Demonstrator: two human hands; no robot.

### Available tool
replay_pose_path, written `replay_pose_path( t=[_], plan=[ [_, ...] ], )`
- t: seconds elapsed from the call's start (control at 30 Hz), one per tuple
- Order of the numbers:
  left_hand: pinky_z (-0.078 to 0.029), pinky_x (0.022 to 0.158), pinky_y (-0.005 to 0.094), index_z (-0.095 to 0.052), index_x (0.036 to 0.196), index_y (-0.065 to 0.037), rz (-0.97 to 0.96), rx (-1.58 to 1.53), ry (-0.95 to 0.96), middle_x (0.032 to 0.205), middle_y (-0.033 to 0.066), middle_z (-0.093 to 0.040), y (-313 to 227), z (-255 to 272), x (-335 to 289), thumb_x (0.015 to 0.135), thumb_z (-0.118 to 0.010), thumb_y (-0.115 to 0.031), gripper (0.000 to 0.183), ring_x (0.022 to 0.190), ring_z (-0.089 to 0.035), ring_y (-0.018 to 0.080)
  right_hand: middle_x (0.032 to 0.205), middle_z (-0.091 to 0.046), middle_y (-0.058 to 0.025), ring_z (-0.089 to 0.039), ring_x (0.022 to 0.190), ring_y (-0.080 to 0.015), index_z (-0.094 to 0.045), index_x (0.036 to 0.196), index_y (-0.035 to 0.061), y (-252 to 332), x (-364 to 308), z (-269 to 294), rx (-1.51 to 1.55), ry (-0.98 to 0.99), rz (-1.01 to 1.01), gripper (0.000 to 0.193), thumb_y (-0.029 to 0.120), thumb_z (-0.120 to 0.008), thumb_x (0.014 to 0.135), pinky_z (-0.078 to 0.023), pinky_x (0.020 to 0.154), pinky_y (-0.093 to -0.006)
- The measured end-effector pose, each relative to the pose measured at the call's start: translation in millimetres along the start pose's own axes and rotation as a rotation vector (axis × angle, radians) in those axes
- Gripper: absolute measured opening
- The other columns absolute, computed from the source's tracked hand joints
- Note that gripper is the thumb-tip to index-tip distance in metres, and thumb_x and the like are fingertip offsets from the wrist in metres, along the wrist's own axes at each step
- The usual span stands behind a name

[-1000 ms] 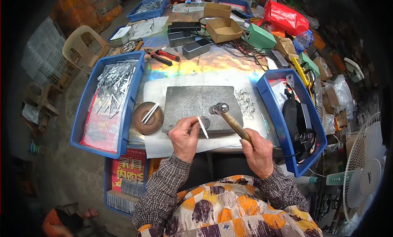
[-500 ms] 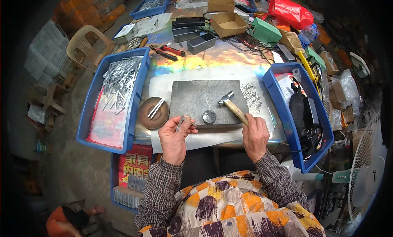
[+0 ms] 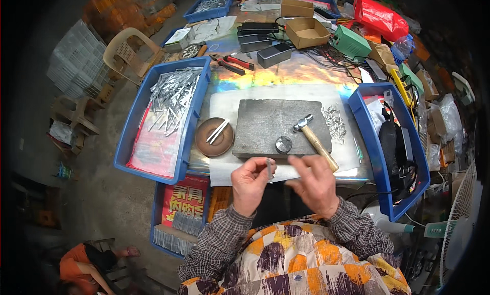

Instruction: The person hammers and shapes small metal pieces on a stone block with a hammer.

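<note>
My left hand (image 3: 250, 187) pinches a small, thin metal strip (image 3: 269, 170), held upright in front of the grey block's near edge. Facing it, my right hand (image 3: 317, 187) is somewhat blurred, its thumb and fingers apart with nothing visible in them. A hammer (image 3: 317, 143) with a wooden handle lies at the right of the grey block (image 3: 273, 119), its head on top and its handle toward me. Near the block's front edge sits a small round dark metal piece (image 3: 283, 144). Left of the block, a brown round dish (image 3: 203, 142) bears a couple of pale metal strips (image 3: 218, 131).
A blue tray (image 3: 122, 160) of metal strips stands left; another blue tray (image 3: 363, 111) with black items stands right. Small metal pieces (image 3: 334, 125) lie beside the block. Pliers (image 3: 232, 64), dark boxes (image 3: 274, 55) and cardboard trays (image 3: 308, 34) occupy the far side.
My right hand has let go of the hammer, which now rests on the block, and has moved toward my left hand. My left hand, with the strip, has come nearer to me.
</note>
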State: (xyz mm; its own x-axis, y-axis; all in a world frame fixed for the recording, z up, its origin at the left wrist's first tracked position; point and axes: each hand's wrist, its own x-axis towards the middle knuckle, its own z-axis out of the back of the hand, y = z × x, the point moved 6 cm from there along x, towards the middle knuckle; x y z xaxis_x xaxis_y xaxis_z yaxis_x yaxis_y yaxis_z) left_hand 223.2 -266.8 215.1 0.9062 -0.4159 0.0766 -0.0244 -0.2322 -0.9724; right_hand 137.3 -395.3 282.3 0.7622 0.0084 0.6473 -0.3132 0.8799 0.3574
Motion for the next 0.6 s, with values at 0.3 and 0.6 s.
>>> replay_pose_path(
  t=[0.3, 0.6],
  plan=[
    [-0.05, 0.064, 0.0264, -0.061, 0.104, 0.001, -0.108, 0.288, 0.064, 0.081, 0.0097, -0.066, -11, -8, -13, 0.078, -0.059, 0.008, 0.028, 0.072, -0.064, 0.0156, 0.078, -0.057, -0.0091, -0.057, 0.068, -0.0246, -0.061, 0.099, -0.0004, 17, 11, -13, 0.311, -0.002, 0.069, 0.025, 0.006, -0.065, 0.075, -0.047, 0.057, -0.0316],
    [-0.048, 0.067, 0.0361, -0.064, 0.086, 0.001, -0.397, 0.755, 0.168, 0.08, 0.0145, -0.063, -37, 0, -14, 0.073, -0.062, 0.005, 0.014, 0.075, -0.062, 0.03, 0.067, -0.059, -0.0076, -0.056, 0.059, -0.0129, -0.06, 0.099, -0.0022, -14, 4, -43, 0.847, 0.282, -0.518, 0.015, 0.007, -0.059, 0.087, -0.045, 0.053, -0.0253]
  ],
)
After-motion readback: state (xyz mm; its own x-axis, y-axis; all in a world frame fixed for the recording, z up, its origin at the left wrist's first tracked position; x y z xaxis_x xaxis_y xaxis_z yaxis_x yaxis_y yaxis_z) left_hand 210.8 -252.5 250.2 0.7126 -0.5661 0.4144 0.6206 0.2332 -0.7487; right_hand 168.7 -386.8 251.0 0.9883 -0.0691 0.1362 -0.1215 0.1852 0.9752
